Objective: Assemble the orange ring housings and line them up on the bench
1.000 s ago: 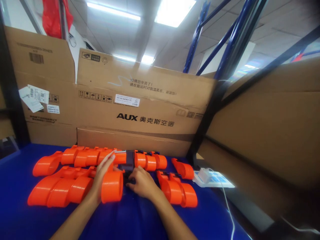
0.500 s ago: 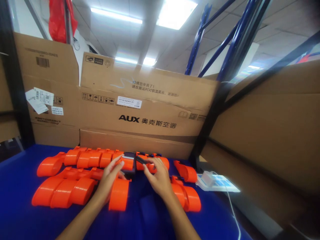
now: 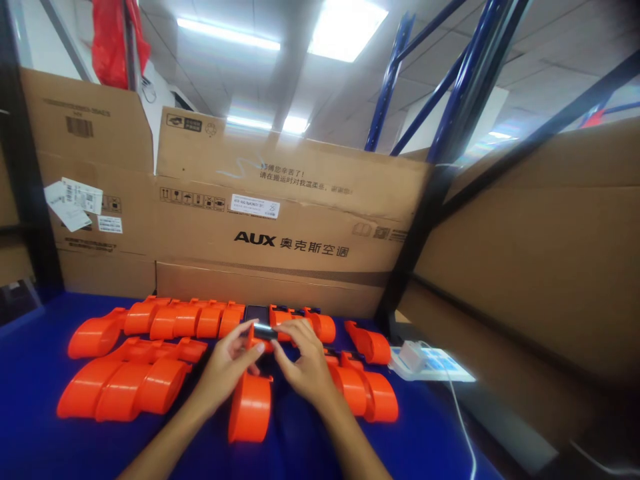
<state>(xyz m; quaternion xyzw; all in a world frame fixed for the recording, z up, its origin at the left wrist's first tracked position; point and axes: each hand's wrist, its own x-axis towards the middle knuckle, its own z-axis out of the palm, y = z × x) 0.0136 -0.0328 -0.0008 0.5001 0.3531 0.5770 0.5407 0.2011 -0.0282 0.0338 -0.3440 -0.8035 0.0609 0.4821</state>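
My left hand is closed on an orange plastic piece with a wide curved band hanging below the fingers. Fingers of my right hand pinch a small black strip from the right side. The strip lies against the upper orange edge between both hands, its surface catching the light. Fingers hide part of where the two meet. Just behind the fingertips stands a dark box.
Rows of similar orange pieces lie on the blue cloth to the left, with more at right, some bearing black strips. A white power strip with cable sits far right. Cardboard walls the back.
The black strip has come leftward onto the orange piece, and my hands have drawn together. The orange piece has shifted slightly right and nearer to me.
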